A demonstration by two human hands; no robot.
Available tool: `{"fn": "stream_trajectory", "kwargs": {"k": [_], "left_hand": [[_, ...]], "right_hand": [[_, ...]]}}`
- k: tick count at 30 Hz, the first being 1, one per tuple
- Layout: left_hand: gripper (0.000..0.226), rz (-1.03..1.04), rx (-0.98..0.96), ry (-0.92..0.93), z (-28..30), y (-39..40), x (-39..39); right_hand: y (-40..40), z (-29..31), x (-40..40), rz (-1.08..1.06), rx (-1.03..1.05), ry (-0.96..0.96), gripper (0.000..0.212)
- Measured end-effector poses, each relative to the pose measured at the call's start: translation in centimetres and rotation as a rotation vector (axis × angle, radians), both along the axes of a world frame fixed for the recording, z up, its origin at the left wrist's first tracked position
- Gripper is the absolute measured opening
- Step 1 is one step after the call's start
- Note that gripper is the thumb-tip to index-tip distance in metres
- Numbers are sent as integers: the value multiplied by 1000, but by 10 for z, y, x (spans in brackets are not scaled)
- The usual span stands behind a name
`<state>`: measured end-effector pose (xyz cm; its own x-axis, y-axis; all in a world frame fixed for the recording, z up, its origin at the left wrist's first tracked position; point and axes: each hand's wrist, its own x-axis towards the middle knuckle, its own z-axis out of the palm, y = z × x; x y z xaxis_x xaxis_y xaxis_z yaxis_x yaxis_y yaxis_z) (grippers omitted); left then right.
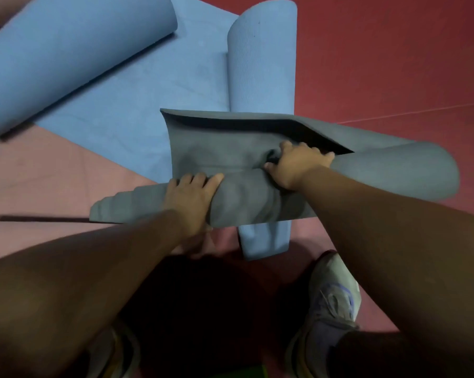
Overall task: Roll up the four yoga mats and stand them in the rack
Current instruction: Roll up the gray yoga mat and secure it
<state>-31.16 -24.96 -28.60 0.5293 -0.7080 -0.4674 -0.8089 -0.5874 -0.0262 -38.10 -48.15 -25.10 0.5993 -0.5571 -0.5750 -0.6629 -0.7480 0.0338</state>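
Note:
A dark grey yoga mat [246,197] lies crosswise in front of me, loosely rolled, its free end [216,137] still flat and curling up. My left hand [189,197] grips the roll left of its middle, fingers curled over the top. My right hand [298,165] grips a bunched fold of the same mat at the middle. A rolled blue mat [263,58] lies lengthwise under the grey one, on a flat blue mat [137,105]. Another rolled blue mat [66,61] lies at the upper left. No rack is in view.
The floor [394,64] is dark red, with a paler pink area [47,175] at the left. My right shoe [331,301] stands at the lower right and my left shoe [113,358] at the bottom edge, close under the grey roll.

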Motion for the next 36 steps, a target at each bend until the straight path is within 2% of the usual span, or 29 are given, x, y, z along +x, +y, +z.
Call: {"fn": "stream_trajectory", "kwargs": {"k": [2, 5, 8, 11, 15, 18, 21, 23, 25, 27, 30, 33, 36], "left_hand": [[128, -58, 60, -2, 3, -9, -2], [123, -94, 167, 34, 13, -37, -16], [129, -100, 123, 145, 20, -82, -41], [142, -94, 73, 202, 15, -124, -64], [133, -111, 73, 171, 1, -142, -73], [135, -113, 32, 150, -7, -133, -68], [136, -58, -4, 317, -1, -134, -47], [138, -40, 3, 433, 6, -138, -26], [133, -39, 0, 418, 10, -141, -13], [126, -31, -21, 338, 12, -139, -11], [113, 54, -107, 287, 12, -128, -16], [84, 142, -262, 215, 11, -114, -18], [71, 169, -355, 65, 7, -102, -32]], "right_hand": [[-8, -2, -11, -102, -20, 43, 92], [-19, -2, -26, -187, 34, 45, 112], [-31, -7, -38, -215, 93, 46, 122], [-44, -12, -53, -207, 68, 8, 106], [-64, -25, -72, -289, 31, 60, 104], [-89, -27, -68, -388, -168, -134, 67], [-101, -14, -59, -302, -194, -181, 42], [-85, 0, -55, -280, -136, -102, 45], [-59, 6, -56, -168, -72, -103, 44], [-35, 9, -60, 12, -40, -198, 39], [-18, 9, -65, 156, 17, -232, 49], [-13, -4, -71, 292, 6, -129, 84], [-7, -11, -66, 353, 10, -50, 108]]}}
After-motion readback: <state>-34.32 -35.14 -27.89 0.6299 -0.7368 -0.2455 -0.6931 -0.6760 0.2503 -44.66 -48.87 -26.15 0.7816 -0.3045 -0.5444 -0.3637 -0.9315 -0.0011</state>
